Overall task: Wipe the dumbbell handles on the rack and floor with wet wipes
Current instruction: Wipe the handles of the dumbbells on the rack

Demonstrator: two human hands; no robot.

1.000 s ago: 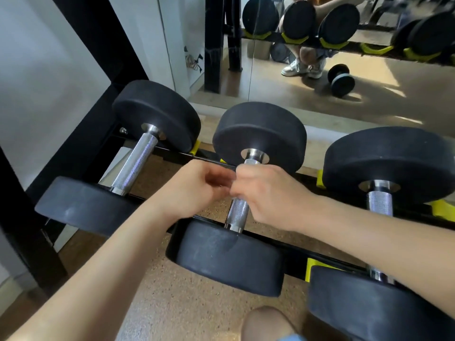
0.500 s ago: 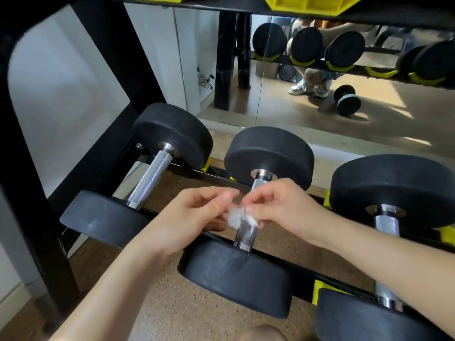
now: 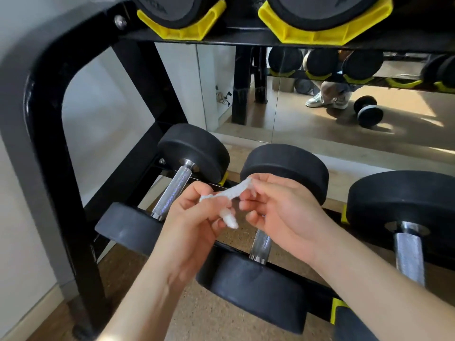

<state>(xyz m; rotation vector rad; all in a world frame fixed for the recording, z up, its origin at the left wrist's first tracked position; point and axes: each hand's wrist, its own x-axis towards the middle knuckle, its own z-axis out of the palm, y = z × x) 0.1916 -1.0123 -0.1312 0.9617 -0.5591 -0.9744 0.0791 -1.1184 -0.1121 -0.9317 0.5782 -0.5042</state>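
White wipe (image 3: 230, 193), twisted thin, is stretched between both hands: the left hand (image 3: 194, 217) pinches one end and the right hand (image 3: 283, 212) the other, fingers curled, just above the middle handle (image 3: 261, 244) on the rack (image 3: 44, 119). Pulled harder, it may tear (or slip and drop to the floor (image 3: 197, 316)). Left bunched, it would clean little of the handle.

White wet wipe (image 3: 227, 194), black dumbbell heads (image 3: 285, 172), yellow cradles (image 3: 182, 30)
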